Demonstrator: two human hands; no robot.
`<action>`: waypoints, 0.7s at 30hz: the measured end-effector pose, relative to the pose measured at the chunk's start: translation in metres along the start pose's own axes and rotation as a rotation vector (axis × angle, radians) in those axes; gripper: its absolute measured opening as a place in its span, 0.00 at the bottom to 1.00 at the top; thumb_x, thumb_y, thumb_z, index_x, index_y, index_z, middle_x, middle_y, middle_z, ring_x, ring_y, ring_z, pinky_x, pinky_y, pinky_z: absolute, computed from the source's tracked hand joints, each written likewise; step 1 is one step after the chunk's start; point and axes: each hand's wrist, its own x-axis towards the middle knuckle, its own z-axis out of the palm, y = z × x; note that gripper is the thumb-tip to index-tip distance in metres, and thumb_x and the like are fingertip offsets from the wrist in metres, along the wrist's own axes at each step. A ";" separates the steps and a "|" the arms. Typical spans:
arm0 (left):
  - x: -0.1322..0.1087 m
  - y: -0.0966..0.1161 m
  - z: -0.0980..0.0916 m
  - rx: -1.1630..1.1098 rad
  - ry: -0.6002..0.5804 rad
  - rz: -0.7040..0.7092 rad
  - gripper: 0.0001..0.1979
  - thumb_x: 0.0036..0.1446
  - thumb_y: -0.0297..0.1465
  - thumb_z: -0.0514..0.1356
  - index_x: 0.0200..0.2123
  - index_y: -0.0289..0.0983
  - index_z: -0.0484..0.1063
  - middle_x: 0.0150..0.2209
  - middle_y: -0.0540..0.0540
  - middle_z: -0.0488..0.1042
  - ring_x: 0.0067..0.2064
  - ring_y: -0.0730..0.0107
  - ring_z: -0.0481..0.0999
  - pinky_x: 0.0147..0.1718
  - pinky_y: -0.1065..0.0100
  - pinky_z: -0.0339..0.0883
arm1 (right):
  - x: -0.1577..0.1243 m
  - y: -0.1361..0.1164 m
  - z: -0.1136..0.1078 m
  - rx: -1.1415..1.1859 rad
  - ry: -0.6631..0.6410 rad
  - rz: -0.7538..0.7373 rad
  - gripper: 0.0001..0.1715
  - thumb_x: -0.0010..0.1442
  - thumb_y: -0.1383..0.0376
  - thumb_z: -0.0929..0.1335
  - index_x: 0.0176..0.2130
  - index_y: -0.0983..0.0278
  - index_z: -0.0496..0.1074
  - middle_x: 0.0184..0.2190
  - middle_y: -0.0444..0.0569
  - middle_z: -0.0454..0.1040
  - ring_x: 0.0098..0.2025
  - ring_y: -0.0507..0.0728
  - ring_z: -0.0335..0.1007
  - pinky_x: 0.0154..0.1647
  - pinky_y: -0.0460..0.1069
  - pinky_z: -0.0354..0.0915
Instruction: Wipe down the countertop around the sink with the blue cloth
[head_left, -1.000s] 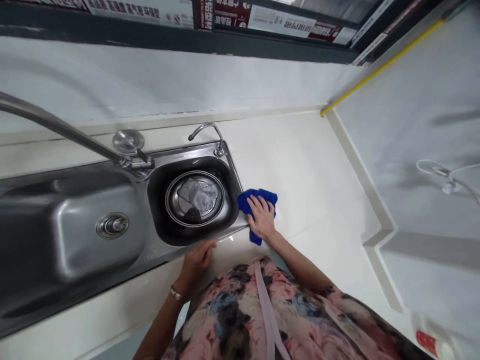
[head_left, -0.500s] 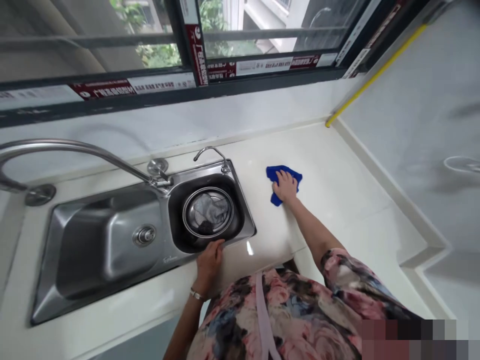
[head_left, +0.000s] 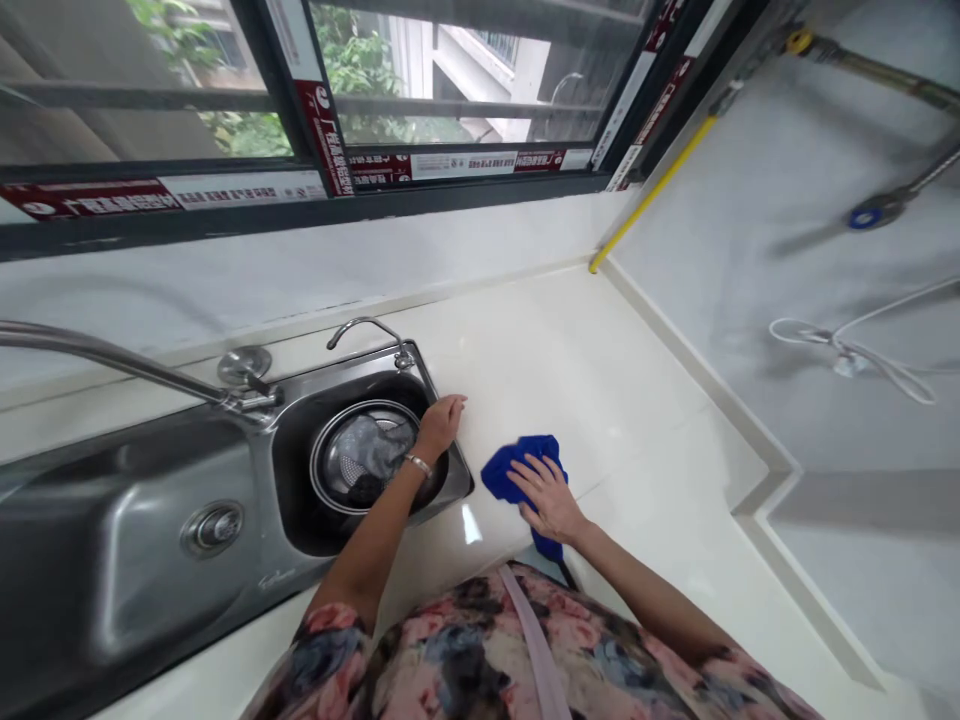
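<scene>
With the right hand (head_left: 553, 500), palm down and fingers fanned wide, presses flat on a blue cleaning cloth (head_left: 514, 455) rather than pinching it. With the left hand (head_left: 441, 425), crosses the right rim of the stainless-steel double sink (head_left: 266, 470), fingers close together and loosely curled toward the cream countertop (head_left: 540, 350). Shows nothing held there; with the palm turned from view, cannot tell more, nor whether touching the surface. Wears a metal-banded bracelet or watch (head_left: 418, 465) on that wrist.

Finds the cloth on the countertop just below and right of the middle of the frame, apart from the sink's corner, bunched along its upper edge and trailing a narrow tail toward the bottom of the frame. Cannot tell whether overhanging the front edge at that tail.

Judging by the folds, should handle light, limp and soft, with nothing fragile about it; likely to slide readily on the glossy top and to ruck up under uneven pressure. Best held down by a spread palm over the thickest part, or gathered up by the bunched upper edge.

Left of centre, in the right-hand bowl: a perforated steel basin (head_left: 350, 472) with a grey cloth (head_left: 364, 445) and a dark scrubber-like wad (head_left: 366, 489) inside.
</scene>
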 end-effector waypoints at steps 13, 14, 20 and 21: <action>0.010 0.001 0.062 0.181 0.244 -0.099 0.14 0.70 0.30 0.52 0.43 0.39 0.79 0.40 0.40 0.78 0.44 0.55 0.75 0.50 0.57 0.65 | 0.122 0.055 0.003 -0.015 0.037 0.229 0.35 0.64 0.61 0.64 0.69 0.60 0.68 0.71 0.51 0.65 0.74 0.67 0.52 0.75 0.66 0.43; 0.010 0.001 0.062 0.202 0.233 -0.081 0.14 0.70 0.30 0.52 0.44 0.39 0.79 0.40 0.40 0.78 0.44 0.55 0.74 0.50 0.56 0.65 | 0.138 0.066 0.002 -0.011 0.030 0.219 0.35 0.65 0.61 0.64 0.69 0.61 0.67 0.71 0.51 0.65 0.74 0.67 0.52 0.75 0.66 0.42; 0.007 -0.002 0.059 0.270 0.209 -0.017 0.14 0.72 0.32 0.52 0.47 0.40 0.79 0.39 0.40 0.76 0.43 0.54 0.72 0.48 0.57 0.64 | 0.232 0.146 -0.003 -0.058 0.040 0.277 0.35 0.67 0.60 0.61 0.70 0.62 0.65 0.72 0.53 0.62 0.74 0.67 0.50 0.74 0.65 0.42; 0.006 -0.002 0.059 0.262 0.212 -0.021 0.14 0.72 0.32 0.52 0.46 0.40 0.79 0.39 0.41 0.75 0.42 0.55 0.72 0.48 0.57 0.64 | 0.248 0.159 -0.002 -0.072 0.053 0.314 0.35 0.68 0.60 0.60 0.70 0.63 0.65 0.72 0.53 0.62 0.74 0.67 0.49 0.74 0.65 0.42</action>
